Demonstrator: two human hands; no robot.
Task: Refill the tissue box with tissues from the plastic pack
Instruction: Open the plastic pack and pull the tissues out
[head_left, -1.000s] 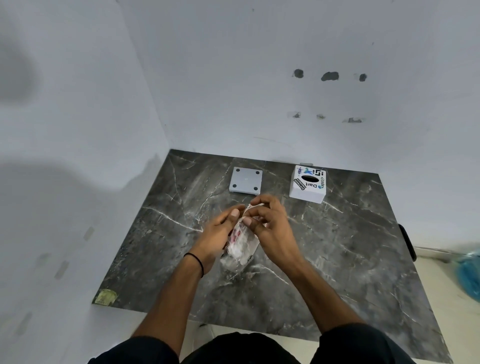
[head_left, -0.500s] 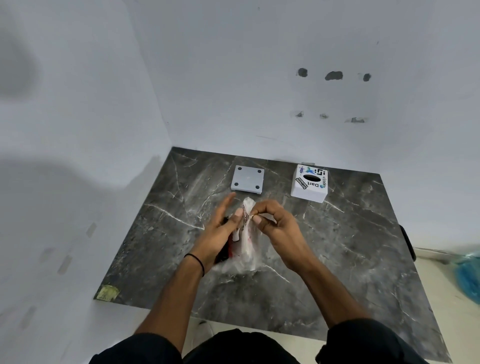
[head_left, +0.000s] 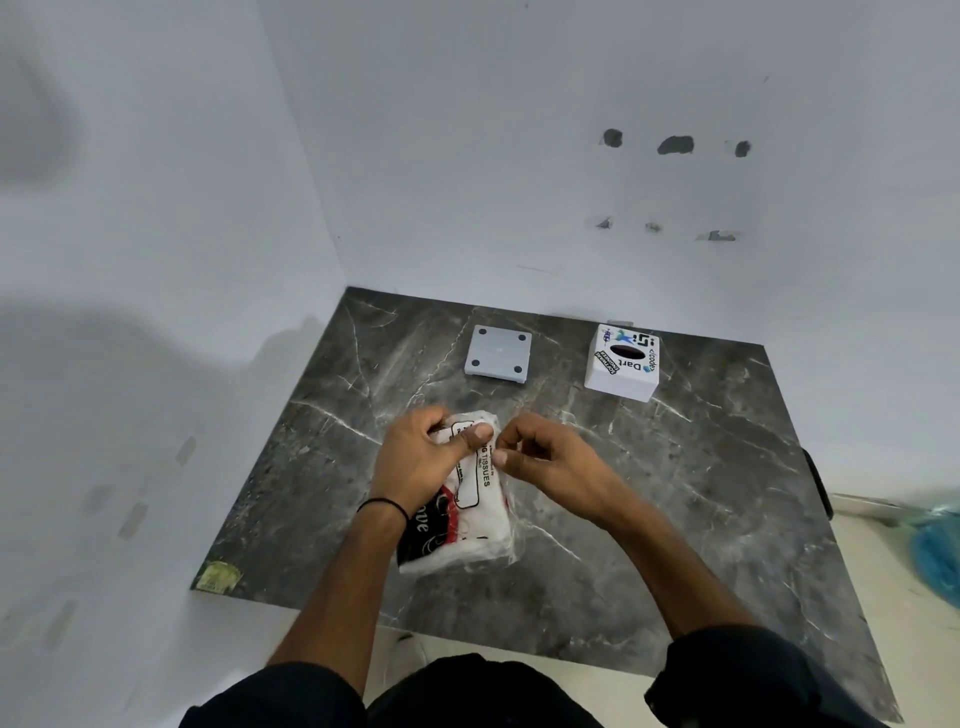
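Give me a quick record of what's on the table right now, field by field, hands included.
surface: dark marble table
tissue pack: lying near the front middle, plastic wrapper on
left hand: gripping the pack's far end, thumb on top
right hand: pinching the wrapper at the same end
tissue box: far right, upright, oval slot facing up
grey base plate: far middle, lying flat apart from the box, four dark pads up
progress: no tissues out yet
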